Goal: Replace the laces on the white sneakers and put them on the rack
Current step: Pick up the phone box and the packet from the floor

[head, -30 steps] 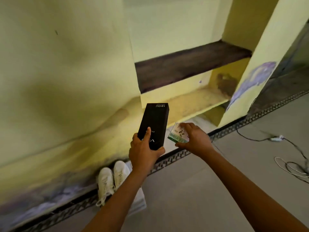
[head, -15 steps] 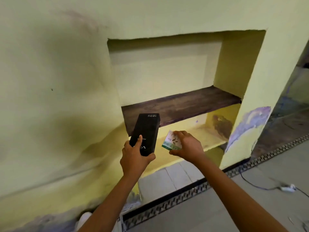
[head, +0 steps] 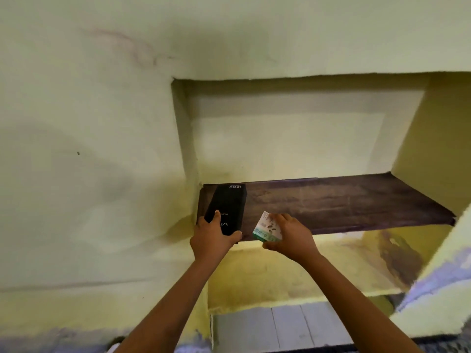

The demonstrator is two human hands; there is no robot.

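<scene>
My left hand (head: pixel 213 239) grips the near end of a long black box (head: pixel 228 206), whose far end reaches over the left part of the dark wooden shelf (head: pixel 344 200) in the wall niche. My right hand (head: pixel 290 236) holds a small white and green packet (head: pixel 266 229) just above the shelf's front edge, right of the black box. The white sneakers are out of view below the frame.
The niche is set in a pale yellow wall (head: pixel 89 149), with a lower yellow ledge (head: pixel 293 276) under the shelf. Grey floor tiles (head: pixel 275 324) show at the bottom. A wall pillar (head: pixel 443 276) stands at the right.
My view has risen from the floor and sneakers to the niche. Both hands moved up and forward, bringing the black box and the packet to the shelf.
</scene>
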